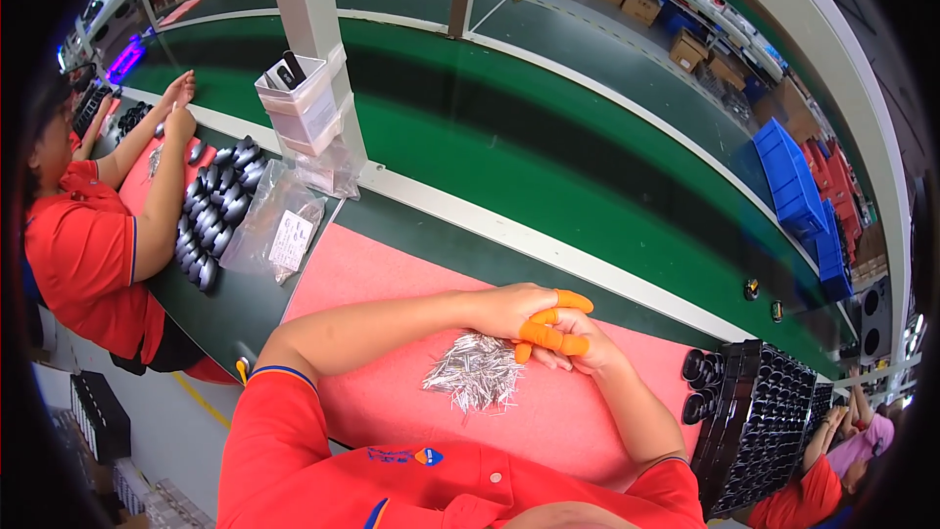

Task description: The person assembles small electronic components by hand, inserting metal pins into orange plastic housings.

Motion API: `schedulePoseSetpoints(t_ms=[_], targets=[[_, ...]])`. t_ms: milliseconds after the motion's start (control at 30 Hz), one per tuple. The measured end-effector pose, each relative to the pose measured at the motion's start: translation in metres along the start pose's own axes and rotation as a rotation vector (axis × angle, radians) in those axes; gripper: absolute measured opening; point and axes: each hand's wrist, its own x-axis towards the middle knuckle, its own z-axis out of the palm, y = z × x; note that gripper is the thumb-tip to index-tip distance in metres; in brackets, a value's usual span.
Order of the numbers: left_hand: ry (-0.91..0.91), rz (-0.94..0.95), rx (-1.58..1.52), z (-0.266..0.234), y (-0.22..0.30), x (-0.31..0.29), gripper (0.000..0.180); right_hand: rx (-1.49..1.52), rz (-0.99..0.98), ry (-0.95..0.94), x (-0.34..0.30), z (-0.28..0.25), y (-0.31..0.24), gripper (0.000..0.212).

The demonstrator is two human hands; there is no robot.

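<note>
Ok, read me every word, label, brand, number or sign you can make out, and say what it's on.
None reads clearly.
White label on the clear plastic bag: print too small to read.
Blue lettering beside the emblem on the red shirt: too blurred to read.
Cardboard boxes in the background: any markings too small to read.

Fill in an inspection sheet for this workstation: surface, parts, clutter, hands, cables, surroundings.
Surface: pink mat on a dark green table.
Parts: loose heap of thin silver pieces, pointing many ways.
Clutter: clear bag with a white label, left of the mat; black trays at right.
Hands: left hand and right hand meet just past the heap's right side; orange finger covers; grip unclear.
Cables: nothing seen.
Surroundings: co-worker in red at left, near dark rounded parts; pale rail ahead; blue bins far right.
</note>
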Motion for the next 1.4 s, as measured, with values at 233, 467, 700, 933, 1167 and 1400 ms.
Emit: schedulePoseSetpoints(t_ms=[233,467,700,933,1167,1400], targets=[[0.021,0.073,0.036,0.002,-0.006,0.002,0.074,0.005,0.01,0.038,-0.003,-0.001,0.003,0.043],[0.031,0.073,0.057,0.001,-0.009,0.001,0.072,0.001,0.04,0.031,0.0,0.004,-0.004,0.046],[0.023,0.042,0.02,0.001,-0.004,0.001,0.073,-0.004,0.015,0.06,-0.003,0.003,0.0,0.047],[0.037,0.054,0.038,0.003,-0.007,0.002,0.072,0.0,0.027,0.045,-0.002,0.002,0.0,0.044],[0.01,0.051,0.023,0.0,-0.002,0.001,0.071,-0.011,0.021,0.035,0.0,-0.002,0.001,0.044],[0.021,0.066,0.025,0.002,-0.008,0.001,0.07,0.009,0.004,0.039,-0.001,0.003,0.001,0.045]])
